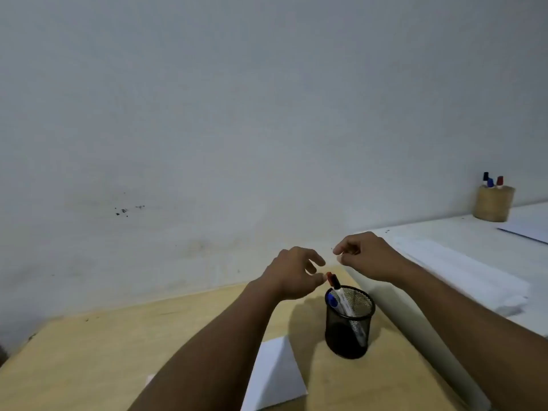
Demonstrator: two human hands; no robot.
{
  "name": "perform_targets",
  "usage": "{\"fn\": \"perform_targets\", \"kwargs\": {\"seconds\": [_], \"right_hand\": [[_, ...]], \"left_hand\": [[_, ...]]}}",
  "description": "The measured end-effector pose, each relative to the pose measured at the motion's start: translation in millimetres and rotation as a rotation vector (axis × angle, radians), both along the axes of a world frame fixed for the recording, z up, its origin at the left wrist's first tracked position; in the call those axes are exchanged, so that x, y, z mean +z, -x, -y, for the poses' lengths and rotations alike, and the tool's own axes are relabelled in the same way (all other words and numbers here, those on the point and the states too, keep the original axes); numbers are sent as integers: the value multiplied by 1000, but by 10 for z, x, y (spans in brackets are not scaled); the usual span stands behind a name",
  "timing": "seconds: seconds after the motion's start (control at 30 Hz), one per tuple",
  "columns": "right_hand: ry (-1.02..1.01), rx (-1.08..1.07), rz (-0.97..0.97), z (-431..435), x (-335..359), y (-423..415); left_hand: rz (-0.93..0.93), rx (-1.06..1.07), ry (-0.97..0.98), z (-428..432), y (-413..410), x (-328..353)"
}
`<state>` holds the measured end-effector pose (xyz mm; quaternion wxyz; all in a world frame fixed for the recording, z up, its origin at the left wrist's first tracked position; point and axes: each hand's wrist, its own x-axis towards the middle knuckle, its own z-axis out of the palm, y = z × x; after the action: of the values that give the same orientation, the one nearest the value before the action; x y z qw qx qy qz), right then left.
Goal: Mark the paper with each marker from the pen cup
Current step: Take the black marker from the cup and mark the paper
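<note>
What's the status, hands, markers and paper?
Left hand open, fingertips at red marker cap. Right hand loosely curled, empty. Red and blue marker in cup. Paper unobstructed.

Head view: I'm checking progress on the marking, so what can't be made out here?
- Paper: left forearm covers part, bottom edge crops it; marks unseen.
- Black mesh cup: marker count unclear through the mesh.
- Right hand: curled; contents hidden.
- Far woven cup: markers too small.
</note>
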<state>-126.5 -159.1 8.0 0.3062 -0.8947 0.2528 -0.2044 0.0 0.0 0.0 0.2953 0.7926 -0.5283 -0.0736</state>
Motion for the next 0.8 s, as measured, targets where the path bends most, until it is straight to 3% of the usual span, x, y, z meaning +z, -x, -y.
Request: {"fn": "perform_targets", "kwargs": {"seconds": [0.3,0.5,0.6,0.8], "right_hand": [[-80,-45,13,226,-198,-81],[-140,-3,79,134,-102,-165],[-243,80,114,-57,92,-221],[-338,379,-39,-649,505,-527]], "left_hand": [[-62,-90,-26,365,-73,-146],[-186,-54,114,249,-177,-28],[-327,-50,226,3,-243,214],[-592,129,436,-840,-625,487]]}}
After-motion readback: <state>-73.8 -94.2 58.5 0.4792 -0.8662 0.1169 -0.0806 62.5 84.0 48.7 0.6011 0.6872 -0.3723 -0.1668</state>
